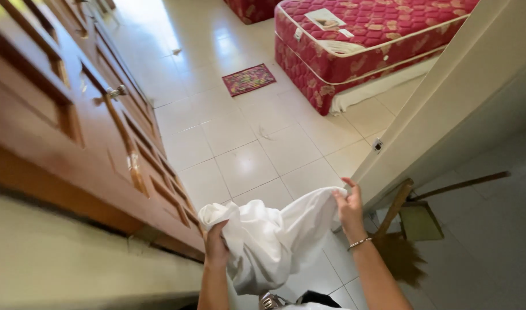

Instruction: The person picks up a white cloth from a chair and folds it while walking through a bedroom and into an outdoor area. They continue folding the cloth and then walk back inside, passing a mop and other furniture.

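low down, both hands' fingers clamp a bunched white sheet point(268, 238), left hand point(216, 245) under, right hand point(350, 208) raised.

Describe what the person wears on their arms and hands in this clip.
Both forearms are bare, with no sleeves in view and no gloves on either hand. The right hand has a thin beaded bracelet around the wrist. The left hand shows no jewellery or watch; no rings are visible from this angle.
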